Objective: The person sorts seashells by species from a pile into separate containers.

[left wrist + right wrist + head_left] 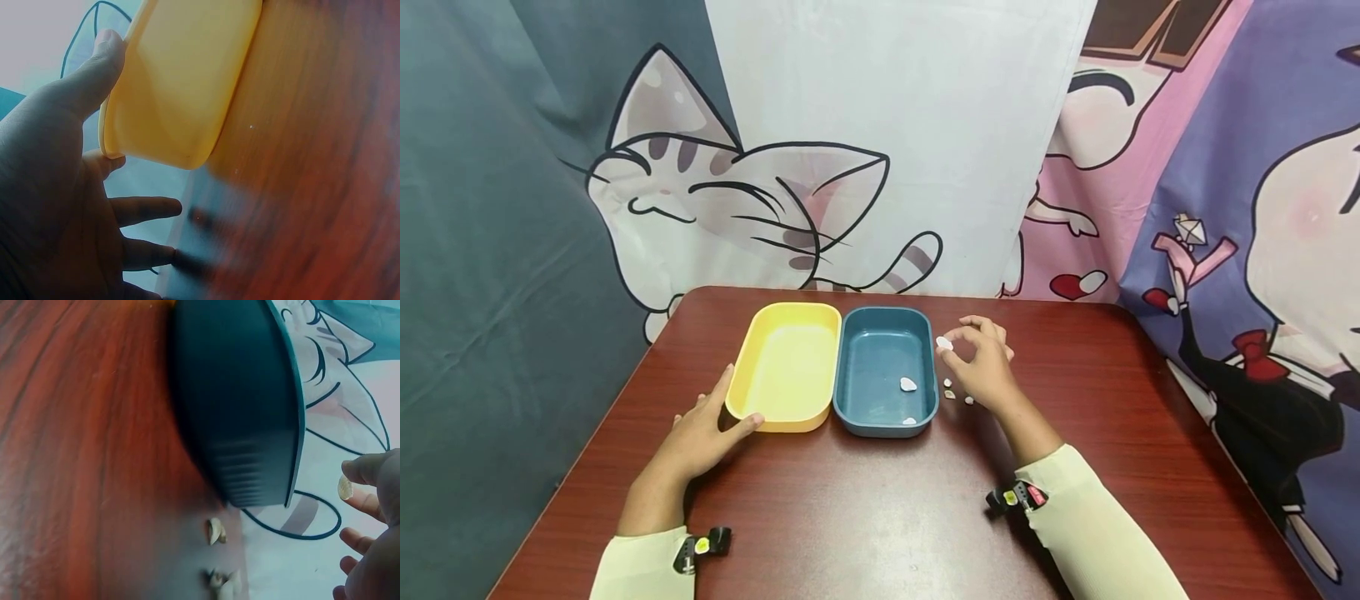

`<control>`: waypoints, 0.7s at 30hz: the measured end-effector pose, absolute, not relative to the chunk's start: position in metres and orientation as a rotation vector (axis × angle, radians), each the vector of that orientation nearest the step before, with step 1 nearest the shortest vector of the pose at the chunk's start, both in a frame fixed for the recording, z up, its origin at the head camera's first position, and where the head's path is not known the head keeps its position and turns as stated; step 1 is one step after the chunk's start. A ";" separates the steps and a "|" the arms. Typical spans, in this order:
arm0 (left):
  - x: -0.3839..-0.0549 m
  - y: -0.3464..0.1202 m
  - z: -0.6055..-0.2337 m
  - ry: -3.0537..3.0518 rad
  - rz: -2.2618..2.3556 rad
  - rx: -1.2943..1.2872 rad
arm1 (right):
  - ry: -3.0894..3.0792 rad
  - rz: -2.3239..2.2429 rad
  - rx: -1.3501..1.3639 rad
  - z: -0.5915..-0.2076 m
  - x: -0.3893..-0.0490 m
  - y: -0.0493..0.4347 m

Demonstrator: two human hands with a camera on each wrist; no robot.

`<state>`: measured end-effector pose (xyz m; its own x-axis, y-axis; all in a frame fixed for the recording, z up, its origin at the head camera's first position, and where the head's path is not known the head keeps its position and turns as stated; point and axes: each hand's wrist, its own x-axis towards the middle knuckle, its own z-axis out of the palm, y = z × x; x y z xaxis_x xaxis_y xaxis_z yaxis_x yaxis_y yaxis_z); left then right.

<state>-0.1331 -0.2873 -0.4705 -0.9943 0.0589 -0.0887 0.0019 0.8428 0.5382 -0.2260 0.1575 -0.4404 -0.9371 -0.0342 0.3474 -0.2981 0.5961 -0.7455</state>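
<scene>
My right hand [983, 362] pinches a small white shell-like piece [944, 343] between thumb and forefinger, at the right rim of a dark blue tray [886, 430]. In the right wrist view the same pale piece [345, 487] shows at the fingertips, beside the tray's outer wall [237, 406]. Two white pieces lie inside the blue tray, one toward its right side [908, 384] and one near its front wall. My left hand [702, 433] touches the near left corner of a yellow tray [786, 423], its thumb on the rim and its other fingers spread, as the left wrist view shows.
Several small pale pieces [950, 395] lie on the dark red wooden table [880, 500], just right of the blue tray. The two trays stand side by side. Behind the table's far edge hangs a cloth [910, 100] printed with cartoon figures.
</scene>
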 end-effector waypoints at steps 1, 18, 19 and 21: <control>-0.133 -0.288 -0.471 2.916 0.854 0.047 | -2.534 1.265 0.277 -0.439 -0.226 0.156; -0.133 -0.286 -0.472 2.910 0.852 0.030 | -2.607 1.262 0.398 -0.434 -0.231 0.127; -0.133 -0.285 -0.471 2.913 0.854 0.031 | -2.610 1.263 0.406 -0.434 -0.231 0.126; -0.133 -0.285 -0.471 2.914 0.854 0.030 | -2.623 1.263 0.416 -0.434 -0.232 0.125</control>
